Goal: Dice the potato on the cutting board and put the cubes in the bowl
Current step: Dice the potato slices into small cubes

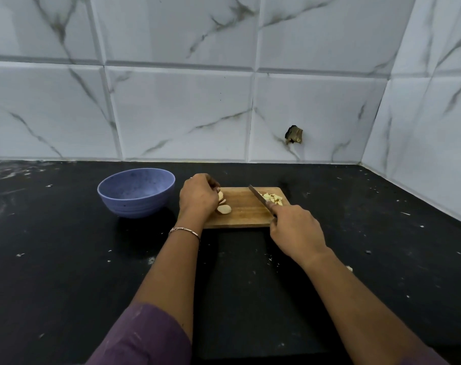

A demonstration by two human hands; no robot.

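Wooden cutting board | left hand holds potato slices | right hand grips knife | cubes just beside it

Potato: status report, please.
Left hand holds potato slices, right hand grips knife. Cubes piled on cutting board, bowl empty. Nothing in the way.

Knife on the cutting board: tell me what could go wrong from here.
1. The left hand holds the potato slices close to where the knife in the right hand will likely come down, so fingertips could be nicked.
2. The cubes lie by the right edge of the cutting board and could be knocked onto the counter.
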